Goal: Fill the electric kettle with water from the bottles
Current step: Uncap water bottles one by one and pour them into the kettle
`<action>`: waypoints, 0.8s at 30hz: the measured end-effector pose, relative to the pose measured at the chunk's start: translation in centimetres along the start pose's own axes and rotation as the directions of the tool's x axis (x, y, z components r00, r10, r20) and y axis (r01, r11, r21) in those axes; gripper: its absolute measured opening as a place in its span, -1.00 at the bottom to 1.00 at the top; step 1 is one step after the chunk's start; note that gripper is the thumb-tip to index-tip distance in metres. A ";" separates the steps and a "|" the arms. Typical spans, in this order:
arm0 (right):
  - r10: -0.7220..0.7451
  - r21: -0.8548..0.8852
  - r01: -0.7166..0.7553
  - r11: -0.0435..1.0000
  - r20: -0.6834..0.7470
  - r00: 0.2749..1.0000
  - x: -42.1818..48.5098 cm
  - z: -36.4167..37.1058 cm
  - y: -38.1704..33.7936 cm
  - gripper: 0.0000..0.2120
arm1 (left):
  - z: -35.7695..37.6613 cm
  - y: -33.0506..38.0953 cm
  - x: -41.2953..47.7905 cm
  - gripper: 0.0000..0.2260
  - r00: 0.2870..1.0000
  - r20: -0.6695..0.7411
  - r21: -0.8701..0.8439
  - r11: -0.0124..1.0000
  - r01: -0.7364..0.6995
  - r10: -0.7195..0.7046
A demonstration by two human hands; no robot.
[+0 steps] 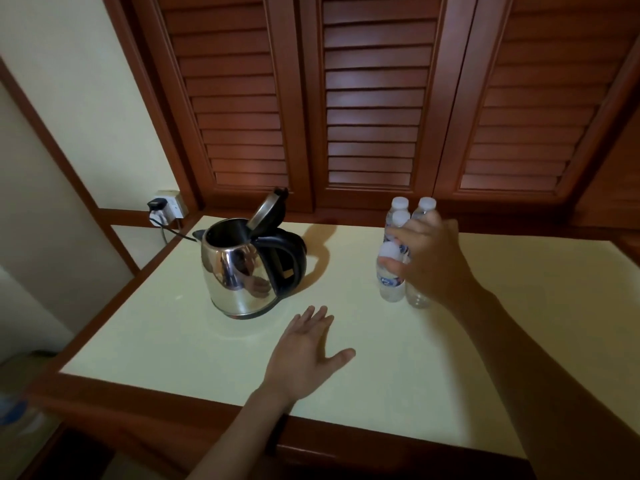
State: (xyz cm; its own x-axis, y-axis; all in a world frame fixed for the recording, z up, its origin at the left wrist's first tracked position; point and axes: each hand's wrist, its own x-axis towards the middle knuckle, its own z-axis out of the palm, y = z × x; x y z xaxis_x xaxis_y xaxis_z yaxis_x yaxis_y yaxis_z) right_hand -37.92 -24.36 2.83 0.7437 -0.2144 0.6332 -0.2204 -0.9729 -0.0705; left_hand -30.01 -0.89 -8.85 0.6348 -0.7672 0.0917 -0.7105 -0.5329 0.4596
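One cream table [485, 323] bears the open-lidded kettle [239, 271] at left. Left hand [304, 355] lies flat, fingers spread. Right hand [429, 258] curls over the blurred bottles [391, 289] at right, hiding their count; grip unclear.

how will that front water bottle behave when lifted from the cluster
The front water bottle looks capped and full, so likely heavy for its size. Its thin clear wall may flex under the right hand. Tall and narrow, it could tip or knock neighbouring bottles.

Silver kettle [232, 271] with black handle [284, 258], white-capped clear bottles [393, 271], cream tabletop [173, 327]
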 end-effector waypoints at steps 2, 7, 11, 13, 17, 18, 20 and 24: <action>-0.032 0.082 0.031 0.996 0.009 0.999 -0.2 -0.1 -0.5 -0.52 | -0.7 1.2 0.1 -0.32 0.996 -0.014 -0.179 0.981 0.081 -0.085; 0.001 0.438 -0.046 0.898 0.104 0.995 -0.9 -1.4 -3.2 -0.52 | -2.1 5.0 -0.2 -0.42 0.970 -0.159 -0.523 0.849 0.074 -0.183; -0.067 0.618 -0.032 0.785 0.137 0.988 -1.2 -2.7 -6.0 -0.66 | -2.8 5.8 -1.7 -0.63 0.940 -0.267 -0.684 0.729 -0.029 -0.213; -0.114 0.628 0.025 0.778 0.102 0.988 -1.1 -3.1 -7.0 -0.68 | -3.3 5.3 -2.6 -0.68 0.923 -0.313 -0.692 0.720 -0.061 -0.223; -0.183 0.596 0.154 0.788 -0.012 0.983 -0.3 -3.0 -9.1 -0.66 | -4.4 3.7 -3.9 -0.65 0.896 -0.362 -0.668 0.742 -0.059 -0.255; -0.179 0.582 0.159 0.797 -0.023 0.984 0.2 -2.8 -9.7 -0.61 | -4.6 3.4 -4.1 -0.62 0.890 -0.376 -0.650 0.758 -0.054 -0.259; -0.151 0.530 0.102 0.842 0.049 0.987 1.0 -2.9 -11.0 -0.52 | -5.2 3.0 -4.5 -0.59 0.873 -0.406 -0.613 0.789 -0.043 -0.268; -0.185 0.520 0.041 0.853 0.229 0.956 2.2 -2.7 -13.2 -0.53 | -6.3 1.6 -4.9 -0.61 0.856 -0.419 -0.594 0.804 -0.005 -0.304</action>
State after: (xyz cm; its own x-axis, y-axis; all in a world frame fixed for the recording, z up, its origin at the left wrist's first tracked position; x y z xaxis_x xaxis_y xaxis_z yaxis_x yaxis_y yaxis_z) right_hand -35.06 -11.72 7.22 0.8962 -0.0444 0.4415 0.1703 -0.8843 -0.4347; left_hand -32.39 4.28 -3.01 0.8864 -0.3448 0.3089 -0.3944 -0.2128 0.8940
